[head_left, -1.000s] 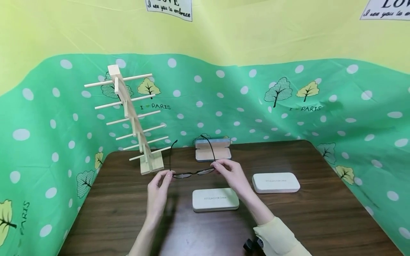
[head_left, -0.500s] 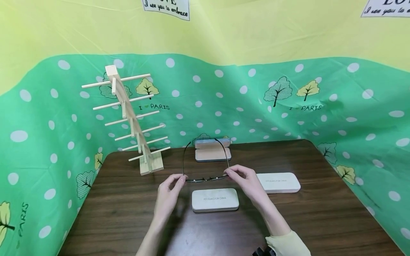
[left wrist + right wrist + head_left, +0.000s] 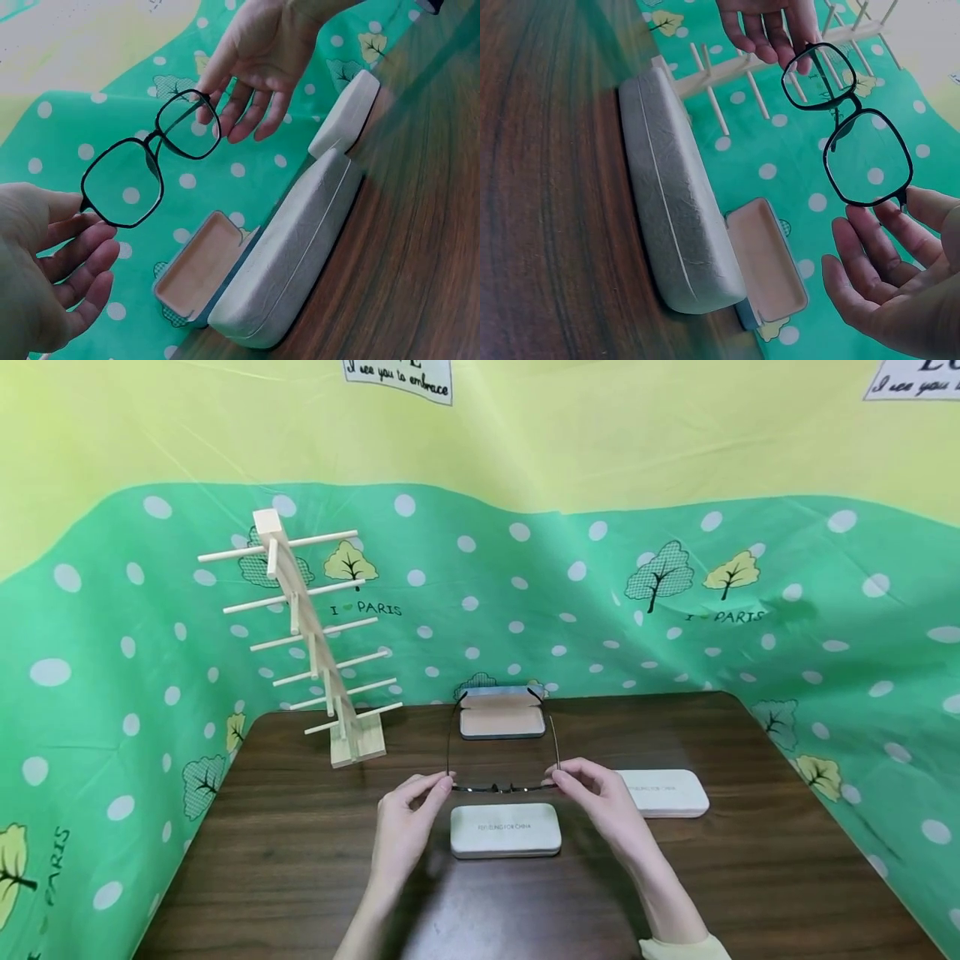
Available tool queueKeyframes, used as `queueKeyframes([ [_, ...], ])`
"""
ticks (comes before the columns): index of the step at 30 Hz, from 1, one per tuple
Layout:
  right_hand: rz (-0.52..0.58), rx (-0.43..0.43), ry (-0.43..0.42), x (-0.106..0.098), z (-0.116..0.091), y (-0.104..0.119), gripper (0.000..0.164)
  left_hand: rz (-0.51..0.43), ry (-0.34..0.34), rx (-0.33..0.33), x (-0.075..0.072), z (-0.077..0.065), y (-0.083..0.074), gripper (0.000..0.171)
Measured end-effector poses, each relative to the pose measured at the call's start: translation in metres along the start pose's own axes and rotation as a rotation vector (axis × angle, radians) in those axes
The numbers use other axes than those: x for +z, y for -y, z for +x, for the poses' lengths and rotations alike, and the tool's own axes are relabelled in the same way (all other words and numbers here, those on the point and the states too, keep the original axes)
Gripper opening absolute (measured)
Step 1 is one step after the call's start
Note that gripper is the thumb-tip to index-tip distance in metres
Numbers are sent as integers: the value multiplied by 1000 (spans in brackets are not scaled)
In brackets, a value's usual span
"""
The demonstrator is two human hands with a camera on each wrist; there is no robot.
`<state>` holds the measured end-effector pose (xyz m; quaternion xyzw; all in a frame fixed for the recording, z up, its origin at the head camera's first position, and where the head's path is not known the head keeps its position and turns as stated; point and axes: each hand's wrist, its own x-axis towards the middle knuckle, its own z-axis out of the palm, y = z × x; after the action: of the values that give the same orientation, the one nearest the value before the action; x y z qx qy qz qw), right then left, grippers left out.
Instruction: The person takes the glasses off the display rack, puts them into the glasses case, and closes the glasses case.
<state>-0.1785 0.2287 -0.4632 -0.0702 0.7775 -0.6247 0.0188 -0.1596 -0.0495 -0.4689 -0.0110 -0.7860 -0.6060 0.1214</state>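
Black-framed eyeglasses are held up level between my two hands, temples unfolded and pointing away toward the back. My left hand pinches the left hinge corner between thumb and fingers. At the opposite corner, my right hand pinches the frame the same way. Clear lenses inside the thin dark rims show in the left wrist view. Just below and nearer than the glasses lies a closed white glasses case. Behind them an open case with a pale pink lining stands at the table's back edge.
A wooden peg stand with several rows of thin rods rises at the back left of the brown table. Another closed white case lies to the right, partly behind my right hand. A green polka-dot cloth hangs behind.
Both hands have moved right and slightly nearer, carrying the eyeglasses from beside the peg stand to above the near white case. The frame has gone from slanted to level.
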Motion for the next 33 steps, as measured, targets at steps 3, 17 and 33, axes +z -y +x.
queueKeyframes([
  [3, 20, -5, 11, 1, -2, -1, 27, 1, -43, 9, 3, -2, 1, 19],
  [17, 22, 17, 6, 2, -7, -4, 30, -29, -122, 76, 14, -9, 10, 28],
  [33, 14, 42, 6, 4, -8, 0, 34, -87, -55, 23, 13, -13, 4, 39],
])
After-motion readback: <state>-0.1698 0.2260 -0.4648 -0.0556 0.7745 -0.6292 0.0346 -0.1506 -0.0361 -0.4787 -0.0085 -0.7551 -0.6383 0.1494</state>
